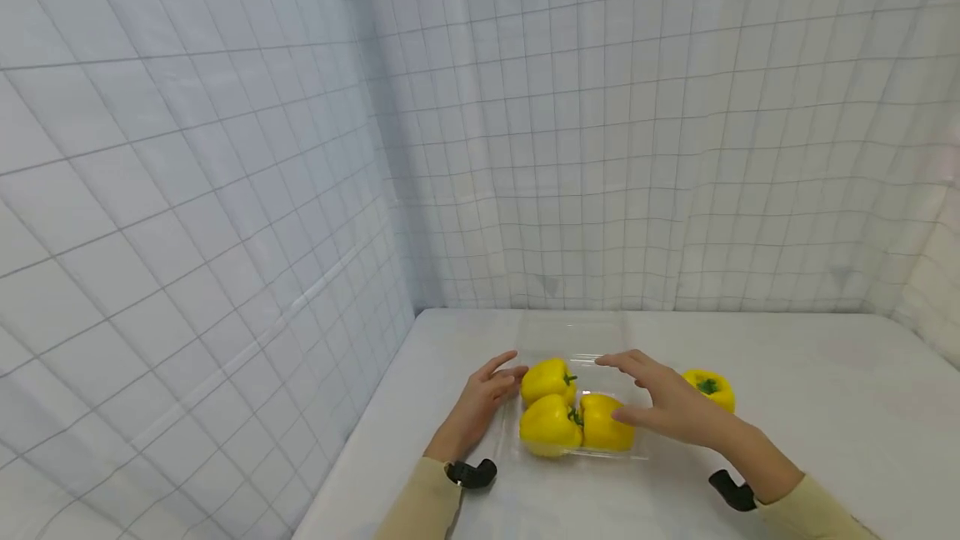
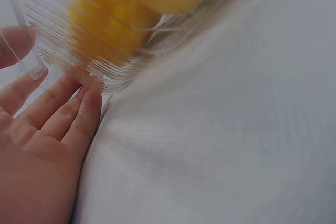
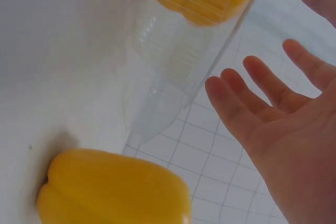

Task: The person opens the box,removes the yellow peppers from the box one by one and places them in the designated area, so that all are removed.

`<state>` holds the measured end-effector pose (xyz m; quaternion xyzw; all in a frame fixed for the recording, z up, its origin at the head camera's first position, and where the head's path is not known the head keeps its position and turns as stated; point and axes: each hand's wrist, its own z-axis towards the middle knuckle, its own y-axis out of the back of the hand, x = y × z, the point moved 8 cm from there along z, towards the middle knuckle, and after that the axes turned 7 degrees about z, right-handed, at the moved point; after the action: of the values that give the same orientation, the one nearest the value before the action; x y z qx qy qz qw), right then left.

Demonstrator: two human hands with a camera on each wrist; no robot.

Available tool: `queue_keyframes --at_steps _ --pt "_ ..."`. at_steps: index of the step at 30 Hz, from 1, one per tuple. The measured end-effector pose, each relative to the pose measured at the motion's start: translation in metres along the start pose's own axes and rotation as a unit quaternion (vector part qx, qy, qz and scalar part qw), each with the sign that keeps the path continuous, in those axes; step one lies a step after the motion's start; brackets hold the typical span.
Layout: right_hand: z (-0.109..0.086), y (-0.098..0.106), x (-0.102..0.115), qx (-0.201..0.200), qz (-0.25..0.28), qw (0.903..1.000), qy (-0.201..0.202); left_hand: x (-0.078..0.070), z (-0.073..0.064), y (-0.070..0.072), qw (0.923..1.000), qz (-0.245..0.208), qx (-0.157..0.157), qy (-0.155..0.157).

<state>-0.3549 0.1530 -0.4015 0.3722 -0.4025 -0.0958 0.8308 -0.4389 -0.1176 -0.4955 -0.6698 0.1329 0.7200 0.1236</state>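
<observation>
A clear plastic box [image 1: 611,453] holds three yellow bell peppers: one at the back left [image 1: 546,380], one at the front left [image 1: 550,425] and one at the front right [image 1: 604,427]. My left hand [image 1: 478,402] is at the box's left side, its extended fingertips against the ribbed wall [image 2: 58,40] in the left wrist view. Above the right side of the box is my right hand [image 1: 678,408], fingers spread and holding nothing. A fourth yellow bell pepper [image 3: 113,187] lies on the table outside the box, beyond my right hand.
The box's clear lid [image 1: 573,330] lies folded back behind it. Everything stands on a white-covered table [image 1: 810,407]. White grid-patterned cloth hangs at the back [image 1: 600,148] and along the left side [image 1: 187,190].
</observation>
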Motion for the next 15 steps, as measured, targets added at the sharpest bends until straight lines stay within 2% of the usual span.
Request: queue_keyframes --at_steps 5,10,15 --pt "0.003 -0.015 -0.001 0.023 -0.009 0.9996 -0.016 0.000 0.002 0.001 1.0000 -0.001 0.002 0.001" --pt "0.006 -0.027 -0.008 0.042 -0.001 0.9979 -0.049 -0.001 0.003 0.001 1.0000 -0.001 0.004 -0.004" --pt "0.005 -0.037 -0.013 0.054 -0.021 0.9959 -0.070 -0.001 0.003 0.002 0.9999 0.004 0.008 -0.006"
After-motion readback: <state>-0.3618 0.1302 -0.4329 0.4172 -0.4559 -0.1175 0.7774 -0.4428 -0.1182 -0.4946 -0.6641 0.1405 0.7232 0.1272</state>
